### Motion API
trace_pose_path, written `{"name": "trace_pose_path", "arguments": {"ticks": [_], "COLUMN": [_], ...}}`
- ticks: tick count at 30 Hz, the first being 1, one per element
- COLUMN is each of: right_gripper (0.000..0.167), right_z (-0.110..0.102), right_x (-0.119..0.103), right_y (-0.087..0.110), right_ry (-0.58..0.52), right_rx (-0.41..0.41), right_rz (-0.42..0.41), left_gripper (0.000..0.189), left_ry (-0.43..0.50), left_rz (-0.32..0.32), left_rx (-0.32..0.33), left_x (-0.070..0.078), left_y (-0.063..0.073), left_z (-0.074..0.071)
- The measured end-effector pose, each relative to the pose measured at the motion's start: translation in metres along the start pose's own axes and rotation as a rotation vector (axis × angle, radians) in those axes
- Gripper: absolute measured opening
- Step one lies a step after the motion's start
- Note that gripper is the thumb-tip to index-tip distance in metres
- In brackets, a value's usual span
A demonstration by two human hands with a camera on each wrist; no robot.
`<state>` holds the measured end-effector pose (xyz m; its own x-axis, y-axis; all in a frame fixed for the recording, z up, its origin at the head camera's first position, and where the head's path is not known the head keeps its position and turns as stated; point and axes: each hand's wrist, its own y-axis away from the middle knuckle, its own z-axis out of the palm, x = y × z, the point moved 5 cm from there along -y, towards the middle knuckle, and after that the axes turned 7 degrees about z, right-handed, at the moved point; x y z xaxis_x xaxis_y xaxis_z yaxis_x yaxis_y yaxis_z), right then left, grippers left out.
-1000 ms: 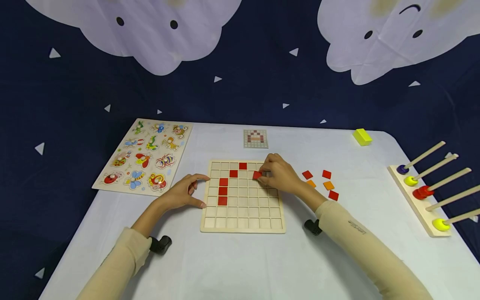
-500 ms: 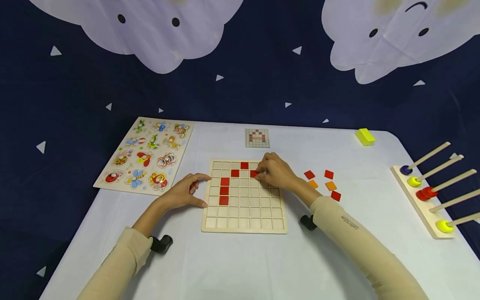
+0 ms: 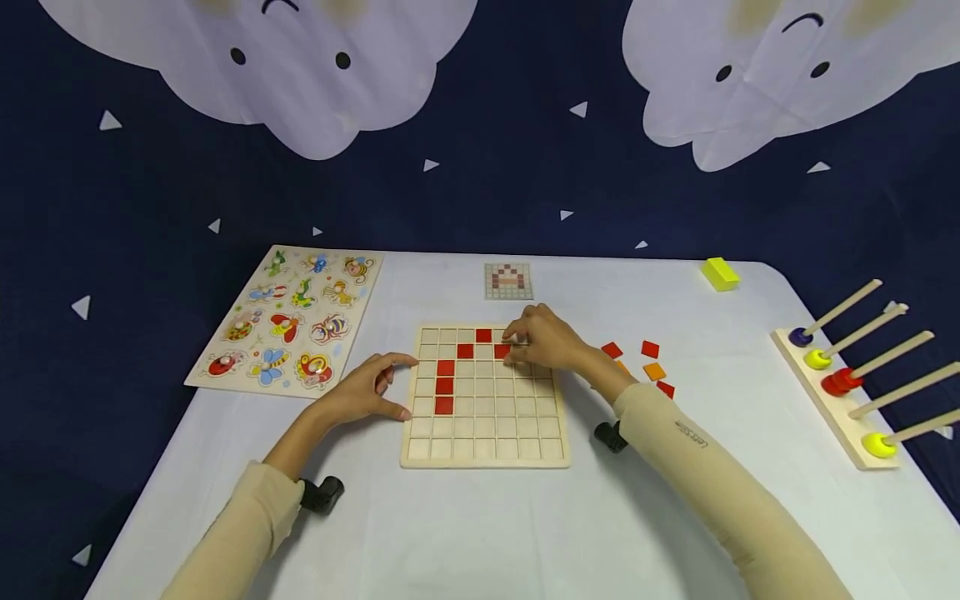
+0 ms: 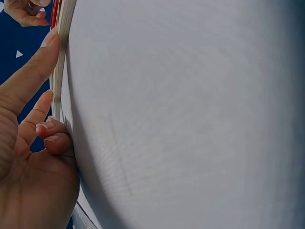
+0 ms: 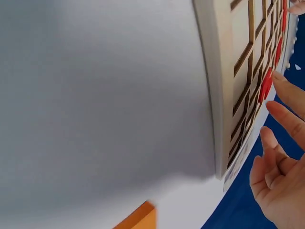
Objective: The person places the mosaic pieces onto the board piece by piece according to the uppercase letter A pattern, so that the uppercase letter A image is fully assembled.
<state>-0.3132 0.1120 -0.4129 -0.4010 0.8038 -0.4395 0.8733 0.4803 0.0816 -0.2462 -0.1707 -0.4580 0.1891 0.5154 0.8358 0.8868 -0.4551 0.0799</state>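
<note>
A square wooden grid board [image 3: 486,425] lies on the white table, with several red tiles [image 3: 445,386] in its cells. My left hand [image 3: 363,390] rests at the board's left side, thumb and index finger spread along its edge; the left wrist view shows the thumb [image 4: 40,62] against the wooden edge. My right hand [image 3: 547,337] is over the board's upper right, thumb and index fingertips at a red tile [image 3: 502,352] in the second row. In the right wrist view these fingertips are parted beside the red tile [image 5: 266,86], the other fingers bent back.
Loose red tiles [image 3: 650,349] and orange tiles [image 3: 654,372] lie right of the board, partly behind the right forearm. A small pattern card [image 3: 508,282] is behind the board. An insect puzzle [image 3: 285,325] lies left, a yellow block [image 3: 720,274] back right, a peg stacker [image 3: 832,404] far right.
My right hand has moved slightly left over the board, bringing the red tile into line with a second-row cell. Its thumb and finger now look more parted. My left hand stays at the board's edge.
</note>
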Motion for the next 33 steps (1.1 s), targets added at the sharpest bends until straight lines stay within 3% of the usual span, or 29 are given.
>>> {"name": "trace_pose_path", "arguments": {"ticks": [7, 13, 21, 33], "right_gripper": [0.029, 0.029, 0.027, 0.031], "right_z": [-0.016, -0.035, -0.05, -0.049], "right_x": [0.028, 0.067, 0.116, 0.135], "right_y": [0.026, 0.049, 0.075, 0.085], "right_ry": [0.004, 0.038, 0.007, 0.035], "right_rx": [0.036, 0.072, 0.072, 0.046], "right_rz": [0.055, 0.114, 0.183, 0.206], "left_gripper": [0.078, 0.079, 0.077, 0.078], "left_ry": [0.007, 0.016, 0.012, 0.004], "left_rz": [-0.011, -0.002, 0.009, 0.009], "left_rx": [0.01, 0.005, -0.001, 0.001], "left_x": [-0.002, -0.002, 0.0, 0.0], "left_y": [0.002, 0.0, 0.0, 0.0], "left_z": [0.001, 0.0, 0.0, 0.0]}}
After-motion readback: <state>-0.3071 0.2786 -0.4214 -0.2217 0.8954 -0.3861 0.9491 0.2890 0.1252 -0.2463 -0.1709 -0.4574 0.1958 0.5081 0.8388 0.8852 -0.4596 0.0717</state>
